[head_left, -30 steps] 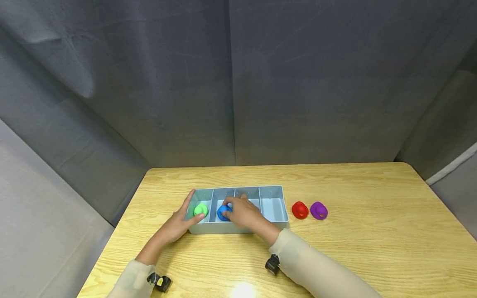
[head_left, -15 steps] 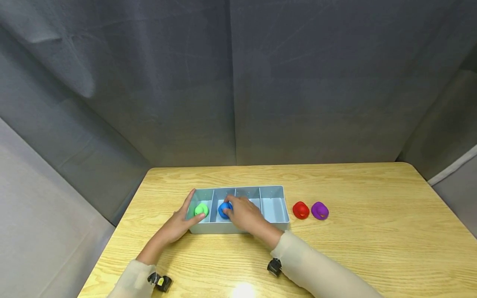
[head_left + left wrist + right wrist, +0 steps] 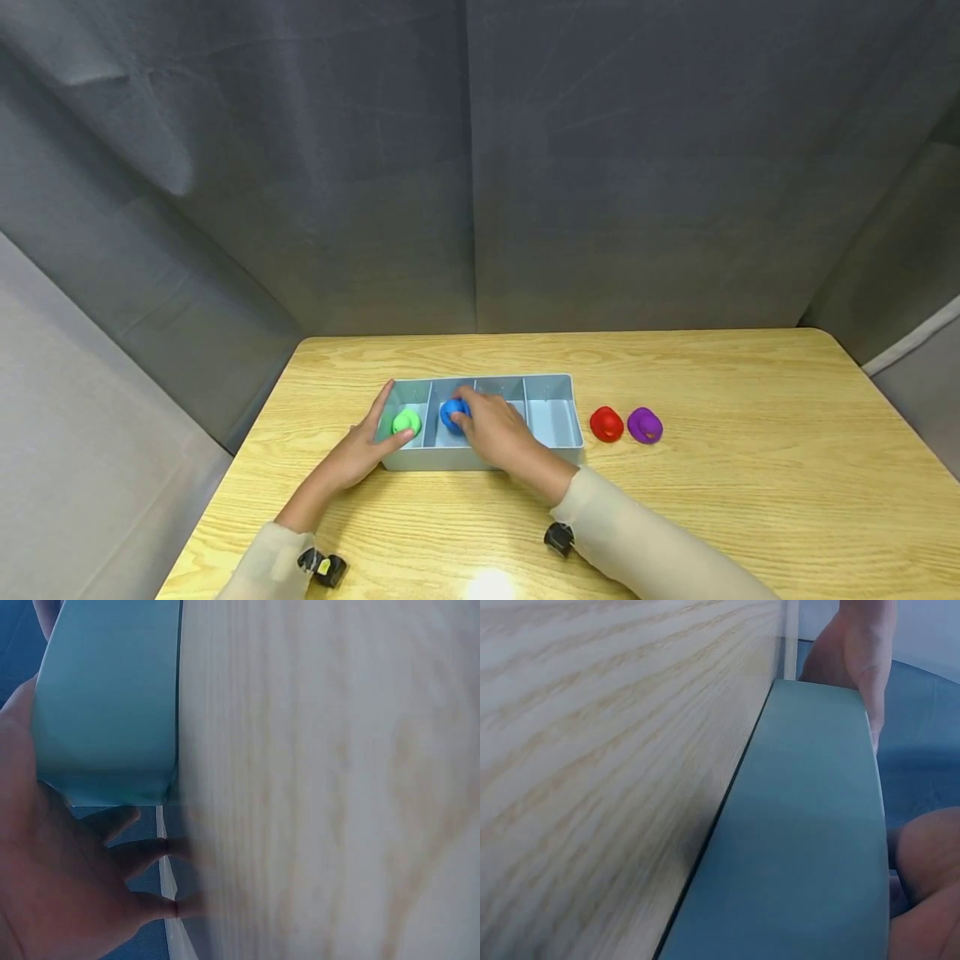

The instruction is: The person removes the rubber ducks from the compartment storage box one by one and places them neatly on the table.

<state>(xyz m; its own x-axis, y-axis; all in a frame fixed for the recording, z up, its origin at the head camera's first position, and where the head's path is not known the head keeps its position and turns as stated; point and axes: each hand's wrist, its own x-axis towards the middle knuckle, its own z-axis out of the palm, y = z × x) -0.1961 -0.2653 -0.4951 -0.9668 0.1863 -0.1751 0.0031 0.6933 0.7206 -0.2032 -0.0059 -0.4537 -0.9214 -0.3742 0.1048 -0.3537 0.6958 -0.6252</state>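
A long grey-blue box [image 3: 480,458] with several compartments stands on the table. In its second compartment from the left is a small blue hat-shaped piece [image 3: 453,410], pinched between the thumb and fingers of my right hand [image 3: 497,429]. My left hand [image 3: 352,454] rests at the box's left end, its index finger along the end rim and its thumb over the front rim. The left wrist view shows its other fingers [image 3: 139,857] stretched out past the end wall. A green piece [image 3: 406,422] of similar shape lies in the leftmost compartment, close to the left thumb.
Right of the box, a red hat-shaped piece [image 3: 606,424] and a purple one [image 3: 645,425] lie side by side on the wooden table [image 3: 735,500]. Dark grey cloth [image 3: 480,208] hangs behind the table's far edge.
My right hand and the blue piece in its fingers have shifted slightly toward the far side within the same compartment. The left hand stays in place on the box.
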